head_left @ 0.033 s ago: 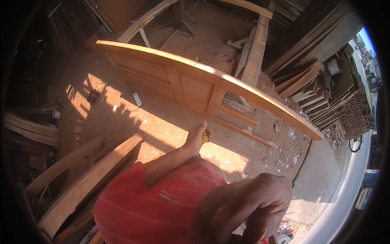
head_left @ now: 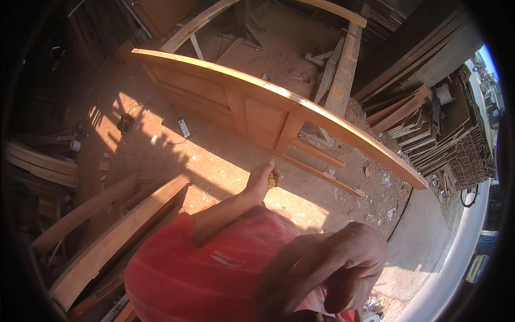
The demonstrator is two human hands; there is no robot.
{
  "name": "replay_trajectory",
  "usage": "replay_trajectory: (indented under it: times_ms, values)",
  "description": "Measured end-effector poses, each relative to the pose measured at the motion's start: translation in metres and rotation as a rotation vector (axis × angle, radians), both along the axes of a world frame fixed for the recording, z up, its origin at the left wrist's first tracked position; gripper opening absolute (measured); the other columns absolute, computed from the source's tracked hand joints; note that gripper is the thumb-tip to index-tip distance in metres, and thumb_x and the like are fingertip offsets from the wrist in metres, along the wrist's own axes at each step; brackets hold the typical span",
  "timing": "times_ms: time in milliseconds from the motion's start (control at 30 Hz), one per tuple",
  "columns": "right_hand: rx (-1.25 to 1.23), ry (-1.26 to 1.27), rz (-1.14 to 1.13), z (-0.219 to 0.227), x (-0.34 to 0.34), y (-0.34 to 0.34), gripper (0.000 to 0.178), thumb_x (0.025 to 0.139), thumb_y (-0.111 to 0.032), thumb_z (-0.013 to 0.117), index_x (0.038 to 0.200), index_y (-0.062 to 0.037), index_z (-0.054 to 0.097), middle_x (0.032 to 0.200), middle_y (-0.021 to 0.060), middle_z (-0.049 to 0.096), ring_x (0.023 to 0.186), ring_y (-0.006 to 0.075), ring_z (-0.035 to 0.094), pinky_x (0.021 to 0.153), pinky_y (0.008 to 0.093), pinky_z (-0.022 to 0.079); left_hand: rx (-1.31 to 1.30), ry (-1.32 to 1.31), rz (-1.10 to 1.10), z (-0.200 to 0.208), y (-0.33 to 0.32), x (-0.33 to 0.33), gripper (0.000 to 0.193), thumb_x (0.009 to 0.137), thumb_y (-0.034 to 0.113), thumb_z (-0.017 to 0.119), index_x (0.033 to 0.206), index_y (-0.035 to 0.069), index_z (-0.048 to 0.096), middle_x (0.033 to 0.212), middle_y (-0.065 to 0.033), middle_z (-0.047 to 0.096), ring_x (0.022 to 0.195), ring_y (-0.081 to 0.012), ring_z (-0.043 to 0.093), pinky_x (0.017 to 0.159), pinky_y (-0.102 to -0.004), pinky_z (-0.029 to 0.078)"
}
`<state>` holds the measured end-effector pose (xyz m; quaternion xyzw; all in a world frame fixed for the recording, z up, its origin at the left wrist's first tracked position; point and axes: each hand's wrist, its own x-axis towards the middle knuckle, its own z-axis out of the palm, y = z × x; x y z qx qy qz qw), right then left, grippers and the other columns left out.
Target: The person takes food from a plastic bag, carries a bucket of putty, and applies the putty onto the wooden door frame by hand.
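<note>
My left hand [head_left: 261,180] is closed around a crumpled yellow thing [head_left: 271,181], held in front of my red shirt; its exact kind cannot be made out. Beyond the hand a long wooden panel door [head_left: 263,115] stands on its long edge, slanting from far left to right. Fingertips and door look close together in the picture, but whether they touch is unclear. Two openings at the door's right part let the ground show through. My right arm [head_left: 343,247] is sharply bent at the elbow, its forearm folded back toward me. The right hand itself lies outside the picture.
Curved timber pieces [head_left: 118,241] lean at the lower left. A white power strip [head_left: 183,128] with a cable rests on the dirt floor. Stacked thin boards [head_left: 418,134] stand at the right. Behind the door is a wooden trestle beam [head_left: 346,70].
The surroundings have shifted slightly rightward in the picture. My left hand still grips the yellow thing, and the right arm stays bent.
</note>
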<state>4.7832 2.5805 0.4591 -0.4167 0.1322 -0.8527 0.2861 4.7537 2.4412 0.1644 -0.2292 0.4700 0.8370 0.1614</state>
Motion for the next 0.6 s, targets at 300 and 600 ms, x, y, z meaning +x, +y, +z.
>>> replay_trajectory:
  times_ms: [300,600]
  values:
    - [1.691,0.707,-1.263,-0.250,-0.012,0.014,0.008,0.089,-0.005,0.071,0.093,-0.0004,0.067,0.088,0.0188,0.071,0.073,0.0359,0.068,0.069,0.0445,0.054,0.106,0.021,0.448,-0.006,-0.108,0.006,0.039,0.110,0.041,0.053,0.097,0.004,0.059,0.087,-0.0096,0.067,0.077,-0.0172,0.065,0.069,-0.0326,0.056]
    - [2.456,-0.276,-0.695,-0.609,0.143,0.214,0.027,0.086,-0.021,0.067,0.101,-0.0009,0.077,0.099,0.0236,0.075,0.100,0.0386,0.074,0.090,0.0462,0.057,-0.001,-0.037,0.640,-0.002,-0.124,0.054,0.040,0.111,0.039,0.049,0.099,0.003,0.061,0.090,-0.0112,0.068,0.077,-0.0183,0.065,0.070,-0.0333,0.056]
